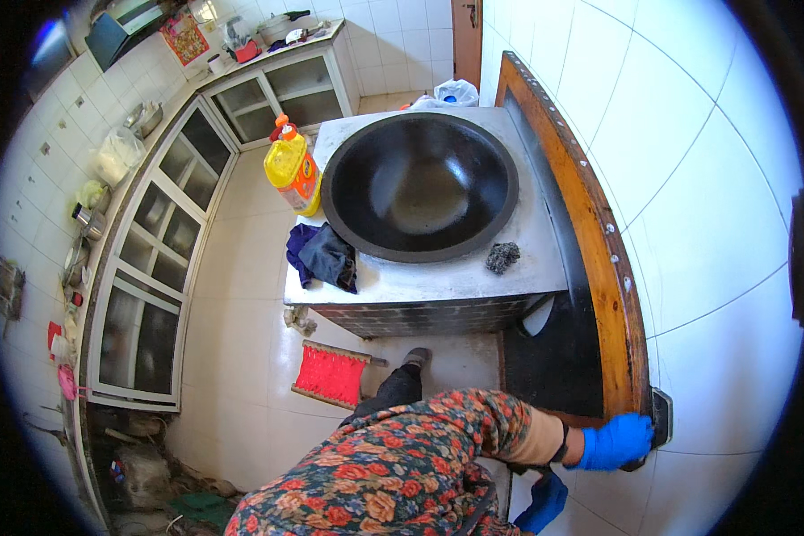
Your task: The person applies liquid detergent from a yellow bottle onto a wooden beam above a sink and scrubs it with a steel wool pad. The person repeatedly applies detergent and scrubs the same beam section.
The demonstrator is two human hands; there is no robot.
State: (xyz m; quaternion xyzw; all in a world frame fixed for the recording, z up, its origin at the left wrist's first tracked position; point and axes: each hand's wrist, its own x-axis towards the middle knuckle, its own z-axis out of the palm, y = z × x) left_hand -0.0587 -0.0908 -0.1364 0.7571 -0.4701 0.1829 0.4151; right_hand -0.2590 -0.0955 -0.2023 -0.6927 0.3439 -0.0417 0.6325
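Observation:
My left hand, in a blue glove, is at the near end of a wooden board along the tiled wall. Its fingers lie against a dark angular object; whether they grip it is unclear. My right hand, also blue-gloved, hangs lower, partly behind the floral sleeve; its fingers are not clear. Ahead, a large black wok is set in a pale-topped stove. A steel-wool scrubber lies near its rim at right, dark cloths at left, beside a yellow detergent jug.
A folding stool with a red woven seat stands on the floor near my foot. Glass-door cabinets line the left side, with pots and bags on the counter. A plastic bag is behind the stove.

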